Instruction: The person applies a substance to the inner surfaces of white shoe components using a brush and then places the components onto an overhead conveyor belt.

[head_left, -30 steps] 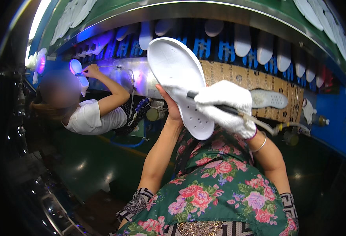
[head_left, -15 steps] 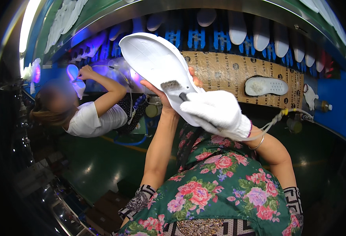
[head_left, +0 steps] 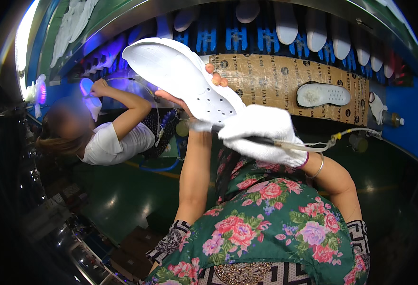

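Note:
A white shoe sole point(head_left: 171, 66) lies across my bare left hand point(head_left: 174, 98), tilted with its wide end toward the far left. The thumb rests along its near edge and the fingertips curl over the far edge. Small dark holes dot its nearer end. In a white knit glove, my right hand point(head_left: 263, 135) is closed around a brush point(head_left: 203, 126) by its dark handle, with a hose point(head_left: 335, 137) trailing off to the right. The brush's bristles are blurred and sit at the sole's near edge, over my left wrist. Whether they touch the sole I cannot tell.
A brown printed cardboard sheet point(head_left: 261, 83) covers the bench, bearing another white sole with a dark rim point(head_left: 323, 95). Beyond stand pale shoe forms point(head_left: 285, 26) and blue racks point(head_left: 236, 39). A white glove point(head_left: 376, 108) and a bottle point(head_left: 394, 118) are at right. A co-worker point(head_left: 116, 142) sits left.
The sole has shifted left and turned, showing its holes. The brush has moved off the sole's surface to its near edge, and the dark patch seen there before is gone from view.

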`<state>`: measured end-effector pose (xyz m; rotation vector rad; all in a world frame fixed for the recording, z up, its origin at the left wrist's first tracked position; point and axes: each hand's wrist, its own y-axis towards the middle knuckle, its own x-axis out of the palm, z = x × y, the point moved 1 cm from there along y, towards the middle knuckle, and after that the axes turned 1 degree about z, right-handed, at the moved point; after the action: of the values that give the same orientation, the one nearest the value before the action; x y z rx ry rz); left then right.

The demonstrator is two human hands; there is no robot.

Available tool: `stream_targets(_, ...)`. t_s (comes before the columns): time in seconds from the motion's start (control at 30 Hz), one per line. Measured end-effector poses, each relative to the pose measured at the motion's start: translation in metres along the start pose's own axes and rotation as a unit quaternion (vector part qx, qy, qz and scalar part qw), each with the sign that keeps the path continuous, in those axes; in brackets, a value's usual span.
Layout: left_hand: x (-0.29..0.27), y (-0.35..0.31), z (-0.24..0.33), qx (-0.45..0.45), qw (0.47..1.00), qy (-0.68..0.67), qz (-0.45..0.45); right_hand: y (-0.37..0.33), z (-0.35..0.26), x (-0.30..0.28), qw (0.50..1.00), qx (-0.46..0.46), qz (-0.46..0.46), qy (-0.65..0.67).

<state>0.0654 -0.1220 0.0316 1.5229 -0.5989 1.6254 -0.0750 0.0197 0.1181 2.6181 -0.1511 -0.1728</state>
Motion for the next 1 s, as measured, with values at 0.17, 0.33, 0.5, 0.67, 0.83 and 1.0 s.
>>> stream_targets(0.17, -0.001, 0.002, 0.004, 0.018, 0.999, 0.031, 0.035, -0.009, 0.006, 0.006, 0.991, -0.050, -0.020, -0.125)
stream_targets(0.33, -0.006, 0.001, 0.015, -0.018, 0.999, 0.040, 0.020, -0.003, 0.002, 0.003, 0.998, 0.056, 0.003, 0.034)
stream_targets(0.5, 0.007, 0.011, 0.014, -0.023, 0.997, 0.052, 0.058, -0.005, 0.007, 0.002, 0.997, 0.015, 0.007, -0.074)
stream_targets(0.67, 0.004, 0.013, 0.026, -0.080, 0.992, 0.094, 0.027, -0.008, 0.002, 0.006, 0.991, 0.114, -0.005, 0.065)
stream_targets(0.83, 0.013, 0.023, 0.019, -0.114, 0.974, 0.169, 0.103, -0.010, 0.005, 0.007, 0.991, 0.005, -0.017, -0.130)
stream_targets(1.0, 0.011, 0.027, 0.020, -0.156, 0.963, 0.199, 0.089, -0.012, -0.001, 0.007, 0.987, 0.146, -0.057, 0.041)
